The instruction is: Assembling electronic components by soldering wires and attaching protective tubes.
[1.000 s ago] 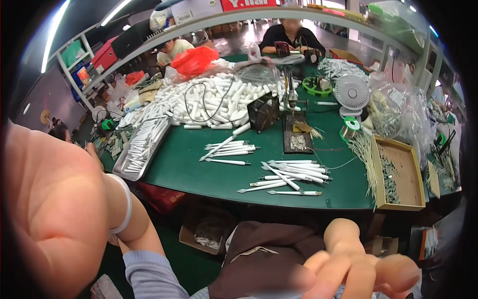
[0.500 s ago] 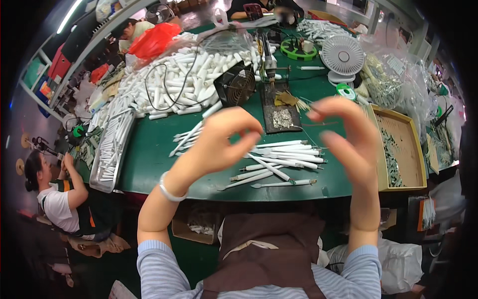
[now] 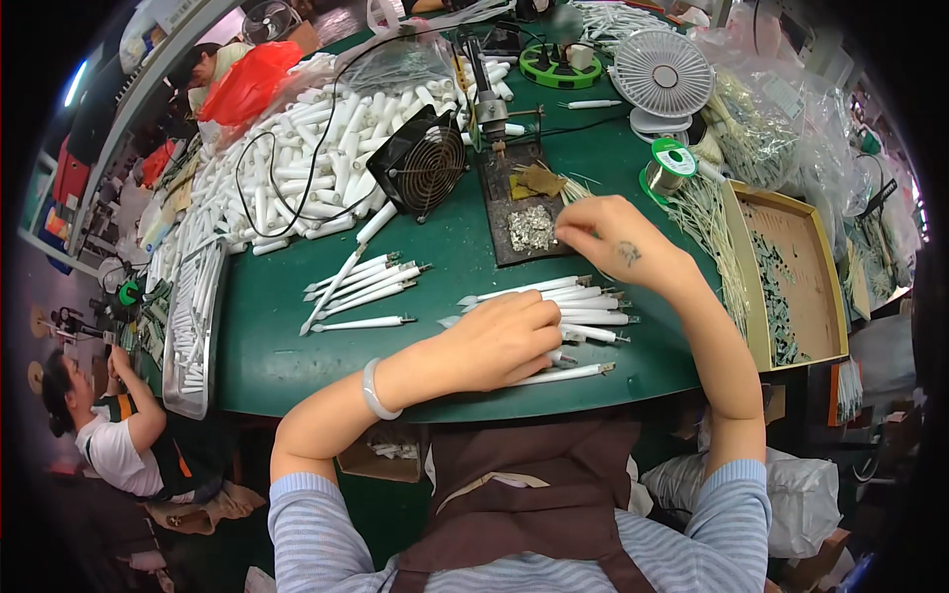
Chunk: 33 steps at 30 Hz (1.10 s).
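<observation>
My left hand (image 3: pixel 504 341), with a white bracelet at the wrist, lies over a pile of slim white sticks (image 3: pixel 598 318) with flame-shaped tips and small metal pieces at their other ends. Its fingers are closed around a white stick (image 3: pixel 560 359), mostly hidden under them. My right hand (image 3: pixel 623 242) is closed in a pinch beside a mound of silvery solder bits (image 3: pixel 532 229) on a dark board (image 3: pixel 506 252). Whatever lies between its fingertips is too small to make out. A soldering iron (image 3: pixel 484 84) stands upright in a holder above the board.
A second group of white sticks (image 3: pixel 366 287) lies to the left. Behind are a black fan (image 3: pixel 420 163) and heaped white tubes (image 3: pixel 326 168). A solder spool (image 3: pixel 670 168), a white fan (image 3: pixel 662 74) and a shallow box (image 3: pixel 806 267) stand right. A co-worker (image 3: pixel 109 425) sits left.
My left hand has come down onto the pile of sticks. My right hand has moved left and inward to the solder bits, its fingers closing. The head view has shifted.
</observation>
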Available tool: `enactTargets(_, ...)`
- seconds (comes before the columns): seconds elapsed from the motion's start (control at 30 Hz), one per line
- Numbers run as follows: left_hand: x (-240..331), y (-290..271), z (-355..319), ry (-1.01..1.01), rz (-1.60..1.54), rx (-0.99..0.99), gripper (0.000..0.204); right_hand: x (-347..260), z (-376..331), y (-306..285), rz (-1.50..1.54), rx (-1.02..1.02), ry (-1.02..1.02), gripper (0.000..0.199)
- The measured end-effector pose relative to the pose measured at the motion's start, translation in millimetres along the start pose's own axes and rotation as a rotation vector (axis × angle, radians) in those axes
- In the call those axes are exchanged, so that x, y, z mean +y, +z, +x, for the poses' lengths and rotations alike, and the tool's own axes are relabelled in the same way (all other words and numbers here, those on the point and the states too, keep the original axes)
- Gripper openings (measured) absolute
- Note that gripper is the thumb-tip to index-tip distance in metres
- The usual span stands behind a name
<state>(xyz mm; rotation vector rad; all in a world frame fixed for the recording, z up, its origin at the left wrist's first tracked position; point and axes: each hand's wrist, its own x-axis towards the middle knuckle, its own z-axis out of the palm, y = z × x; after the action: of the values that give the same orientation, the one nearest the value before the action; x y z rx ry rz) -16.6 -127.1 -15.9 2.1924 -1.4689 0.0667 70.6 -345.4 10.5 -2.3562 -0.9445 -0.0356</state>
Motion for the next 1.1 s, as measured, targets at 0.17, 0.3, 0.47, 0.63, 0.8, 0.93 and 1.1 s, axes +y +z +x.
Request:
enactTargets(0.17, 0.0, -40.6, 22.3, -0.304, -0.208, 0.169, 0.015, -15.8, 12.6, -13.8, 0.639, 0.144, 0.231, 0.021)
enactTargets(0.3, -20.4, -48.3, 20.7, -0.736, -0.792, 0.277, 0.019, -13.0, 2.2, -3.4, 0.562, 0.317, 0.097, 0.019)
enactTargets(0.47, -33.8, -38.0, 10.4, -0.828, -0.970, 0.391, 0.021, -19.0, -8.3, 11.1, 0.489, 0.280, 0.120, 0.012)
enactTargets(0.63, -38.4, -29.4, 1.4, -0.835, -1.116, 0.441, 0.019, -26.0, -2.9, 27.2, 0.323, 0.398, -0.136, 0.016)
enactTargets(0.8, -41.6, -23.7, -3.6, -0.812, -1.163, 0.433, 0.017, -24.7, -0.2, 38.2, 0.286, 0.407, -0.148, 0.019)
enactTargets(0.93, -38.7, -23.5, -4.9, -0.802, -1.143, 0.461, 0.015, -23.0, 0.3, 42.8, 0.222, 0.403, -0.199, 0.019)
enactTargets(1.1, -38.2, -21.5, -4.3, -0.821, -1.144, 0.473, 0.016, -22.5, -1.0, 44.7, 0.193, 0.419, -0.211, 0.018)
